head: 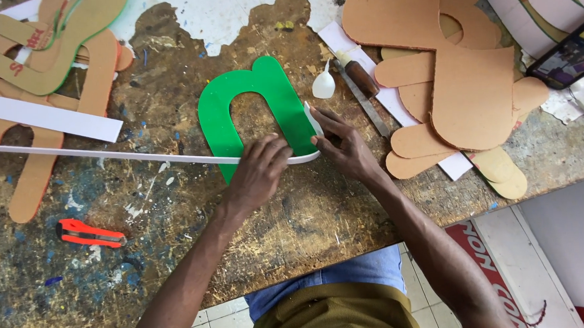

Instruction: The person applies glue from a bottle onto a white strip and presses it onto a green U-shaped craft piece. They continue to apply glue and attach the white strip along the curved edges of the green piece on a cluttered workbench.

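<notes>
Pressing a long white strip (108, 154) against the lower edge of a green letter-shaped cutout (234, 111), the person is working at a worn, paint-spattered wooden bench (294, 210). The left hand (258, 172) is lying flat, fingers together, over the cutout's right leg and the strip beneath it, holding both down. The right hand (345, 148) is pinching the strip's end with narrow fingertips where it is curling up around the foot of that leg; the strip is touching the green edge there and running away leftward across the bench, apart from the cutout further out. The cutout is lying flat at bench centre, arch pointing away from the person. Just beyond it a small white squeeze bottle (324, 84) is resting on its side beside a wooden-handled knife (361, 85). A red utility cutter (88, 233) is lying well apart to the left. Tan cardboard shapes (459, 91) are stacked to the right, more of them at the left (50, 43); a phone (573, 56) is sitting at the far right. Judgement: doing this bend well is probably calling for steady downward pressure from the left hand so the cutout is not sliding, while the right fingertips are easing the strip tight around the curve, keeping it upright and flush, with no gap or kink at the corner.
</notes>
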